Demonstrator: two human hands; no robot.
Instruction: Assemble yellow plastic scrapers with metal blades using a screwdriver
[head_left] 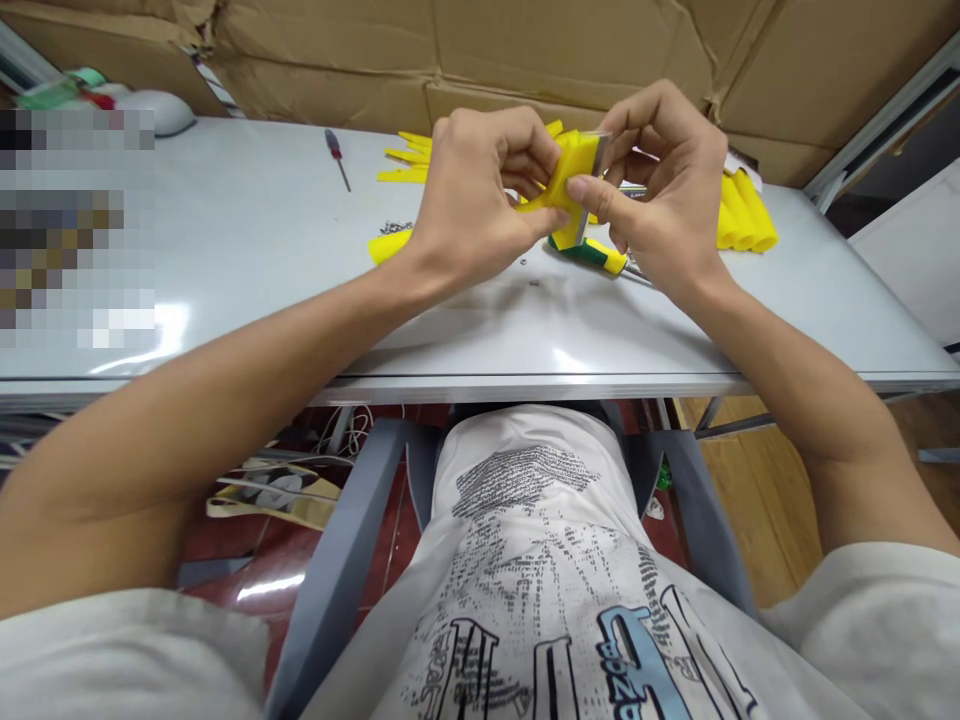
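Thumb and fingers of the left hand (480, 185) are clamped on a yellow plastic scraper (574, 155), which is held up off the surface (262, 215) between both hands. From the opposite side, the right hand (667, 190) pinches its wide end, thumb laid over the yellow face beside the metal blade (591, 205), the other fingers curled behind and partly hidden. Whether those rear fingers press on the metal itself, I cannot tell.

The scraper looks light and stiff, its smooth plastic perhaps a little slippery, and it should bear firm finger pressure. The blade edge may be sharp, so the safer hold would be on the yellow body, fingertips on the flat faces and off the edge.

Just below the right thumb, a green-and-yellow screwdriver (589, 252) lies with its shaft running beneath the right hand. Under the left hand are small metal bits (523, 261). Beside the left wrist sit a rounded yellow piece (388, 246) and a heap of tiny metal parts (397, 228). Beyond that hand fan yellow strips (406, 157); farther left lies a slim screwdriver (334, 148). Right of the right hand, yellow tubes (742, 215) lie together.
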